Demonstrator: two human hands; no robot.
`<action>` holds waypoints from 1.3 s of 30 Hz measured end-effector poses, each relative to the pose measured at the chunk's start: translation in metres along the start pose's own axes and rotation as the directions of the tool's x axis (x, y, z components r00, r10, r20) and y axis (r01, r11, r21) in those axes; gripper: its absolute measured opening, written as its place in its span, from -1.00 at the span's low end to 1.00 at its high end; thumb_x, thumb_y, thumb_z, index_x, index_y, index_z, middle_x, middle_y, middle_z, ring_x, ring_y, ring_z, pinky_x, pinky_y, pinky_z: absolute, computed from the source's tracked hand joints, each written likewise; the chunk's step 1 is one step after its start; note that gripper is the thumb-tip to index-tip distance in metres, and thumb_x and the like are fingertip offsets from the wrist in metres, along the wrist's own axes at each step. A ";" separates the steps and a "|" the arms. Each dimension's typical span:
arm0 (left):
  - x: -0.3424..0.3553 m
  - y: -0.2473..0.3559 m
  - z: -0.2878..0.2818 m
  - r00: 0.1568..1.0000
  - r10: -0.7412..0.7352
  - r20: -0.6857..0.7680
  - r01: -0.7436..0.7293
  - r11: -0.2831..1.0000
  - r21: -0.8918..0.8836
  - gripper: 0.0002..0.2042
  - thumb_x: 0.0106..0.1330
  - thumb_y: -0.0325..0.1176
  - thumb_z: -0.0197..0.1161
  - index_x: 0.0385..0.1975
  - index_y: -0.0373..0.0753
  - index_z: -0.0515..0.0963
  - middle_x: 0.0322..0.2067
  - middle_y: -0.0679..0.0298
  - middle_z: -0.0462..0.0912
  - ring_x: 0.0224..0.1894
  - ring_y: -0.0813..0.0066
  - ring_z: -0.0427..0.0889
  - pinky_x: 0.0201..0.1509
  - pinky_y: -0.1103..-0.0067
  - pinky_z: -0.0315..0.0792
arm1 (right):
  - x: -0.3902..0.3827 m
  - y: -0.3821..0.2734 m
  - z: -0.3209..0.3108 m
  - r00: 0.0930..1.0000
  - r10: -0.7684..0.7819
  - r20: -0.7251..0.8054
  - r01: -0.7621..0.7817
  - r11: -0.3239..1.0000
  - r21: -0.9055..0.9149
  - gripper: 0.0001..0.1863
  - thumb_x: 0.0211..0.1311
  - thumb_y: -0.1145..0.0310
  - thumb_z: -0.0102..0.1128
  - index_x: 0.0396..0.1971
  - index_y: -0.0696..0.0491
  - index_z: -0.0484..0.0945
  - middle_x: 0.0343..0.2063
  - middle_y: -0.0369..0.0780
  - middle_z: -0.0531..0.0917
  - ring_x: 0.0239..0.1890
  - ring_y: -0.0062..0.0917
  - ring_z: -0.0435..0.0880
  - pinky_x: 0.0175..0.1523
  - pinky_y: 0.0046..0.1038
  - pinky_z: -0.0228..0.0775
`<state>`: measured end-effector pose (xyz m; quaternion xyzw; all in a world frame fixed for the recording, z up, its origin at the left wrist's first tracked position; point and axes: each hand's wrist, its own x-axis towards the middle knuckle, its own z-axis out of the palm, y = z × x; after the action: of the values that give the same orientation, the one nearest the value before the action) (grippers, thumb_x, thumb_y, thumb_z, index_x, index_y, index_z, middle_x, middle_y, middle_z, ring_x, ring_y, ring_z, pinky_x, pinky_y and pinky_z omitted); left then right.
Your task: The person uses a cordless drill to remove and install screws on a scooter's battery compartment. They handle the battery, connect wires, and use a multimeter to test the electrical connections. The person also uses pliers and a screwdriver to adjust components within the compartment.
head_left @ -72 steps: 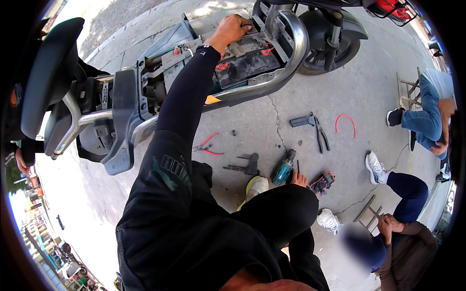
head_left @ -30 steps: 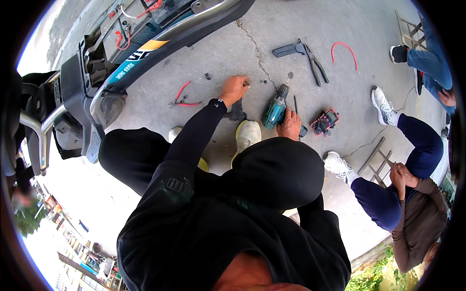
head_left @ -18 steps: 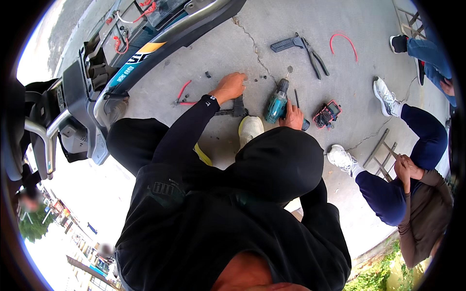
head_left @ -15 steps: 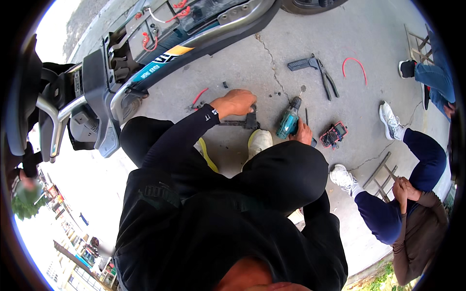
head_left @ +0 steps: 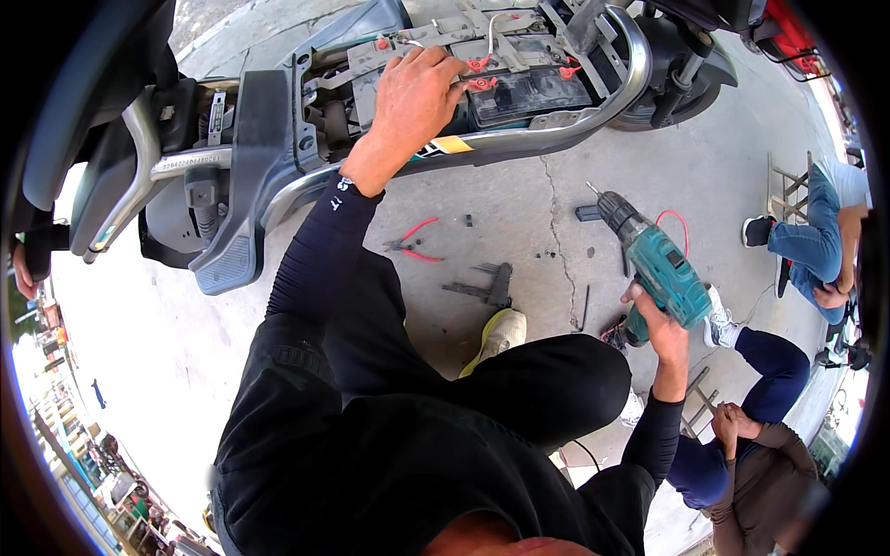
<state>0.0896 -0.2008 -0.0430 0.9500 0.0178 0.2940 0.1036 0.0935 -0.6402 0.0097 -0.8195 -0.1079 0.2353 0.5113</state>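
I've got the left hand [head_left: 413, 97] far up on the scooter [head_left: 278, 157], palm down, fingers spread and resting on the open bay just left of the battery [head_left: 528, 93]. Fingertips sit by the red terminal caps [head_left: 477, 74]; can't tell if they pinch anything, looks like an open hand laid flat. Black sleeve runs from it back to me.

Right hand [head_left: 654, 320] is closed round the grip of a teal drill [head_left: 654, 264], held up off the ground at right, bit pointing far-left toward the scooter frame. Drill is well apart from the battery bay, above the concrete [head_left: 519, 213].

On the ground btwn the two hands: red-handled pliers [head_left: 414, 246] near the left sleeve, a dark bracket-like tool [head_left: 487, 283] just right of them, small dark bits scattered by a crack. My yellow-green shoe [head_left: 496, 335] is near, just below that tool.

Right edge: two other ppl, one seated in jeans [head_left: 807, 246] far right, another crouched in dark blue trousers [head_left: 765, 371] near right, hands clasped. A loop of red wire [head_left: 675, 222] lies behind the drill.
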 end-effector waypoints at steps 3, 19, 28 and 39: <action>0.003 -0.001 0.007 0.998 -0.048 0.046 0.057 0.975 -0.216 -0.77 0.30 -0.36 0.36 -0.06 -0.18 0.68 -0.13 0.21 0.70 -0.02 0.12 0.64 0.03 0.28 0.53 | 0.048 -0.086 0.023 0.995 -0.032 0.096 0.031 0.999 0.008 -0.72 0.28 0.49 0.29 -0.03 0.20 0.61 -0.32 -0.26 0.67 -0.44 -0.59 0.61 -0.23 -0.45 0.48; 0.012 -0.013 0.022 0.966 -0.186 0.182 0.258 0.760 -0.596 -0.70 0.42 -0.34 0.26 0.08 -0.29 0.60 -0.24 0.07 0.77 -0.25 0.10 0.74 -0.15 0.38 0.58 | 0.182 -0.240 0.103 0.917 0.208 0.340 -0.065 0.920 -0.386 -0.60 0.17 0.15 0.39 -0.18 0.18 0.65 -0.46 -0.24 0.63 -0.44 -0.53 0.67 -0.28 -0.53 0.61; -0.044 0.031 -0.014 0.970 -0.093 0.226 0.105 0.993 -0.044 -0.63 0.32 -0.18 0.37 0.04 -0.21 0.63 -0.44 0.23 0.60 -0.48 0.28 0.65 -0.47 0.44 0.50 | 0.091 -0.157 0.077 0.999 0.037 -0.020 -0.030 0.962 0.271 -0.54 0.23 0.32 0.33 0.06 0.28 0.56 -0.31 -0.10 0.67 -0.44 -0.47 0.63 -0.34 -0.41 0.52; -0.049 0.085 0.033 0.863 -0.109 0.494 0.107 0.994 0.032 -0.27 0.35 -0.18 0.32 0.42 -0.45 0.24 -0.71 0.35 0.45 -0.71 0.46 0.51 -0.66 0.50 0.38 | 0.034 -0.092 0.093 0.919 0.278 -0.279 -0.066 0.808 0.586 -0.32 0.18 0.41 0.35 0.25 0.32 0.29 0.09 0.10 0.55 -0.38 -0.42 0.61 -0.37 -0.30 0.59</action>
<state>0.0651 -0.2951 -0.0788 0.9913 0.0443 0.0348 0.1190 0.0826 -0.5118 0.0479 -0.6658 0.1355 0.1525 0.7177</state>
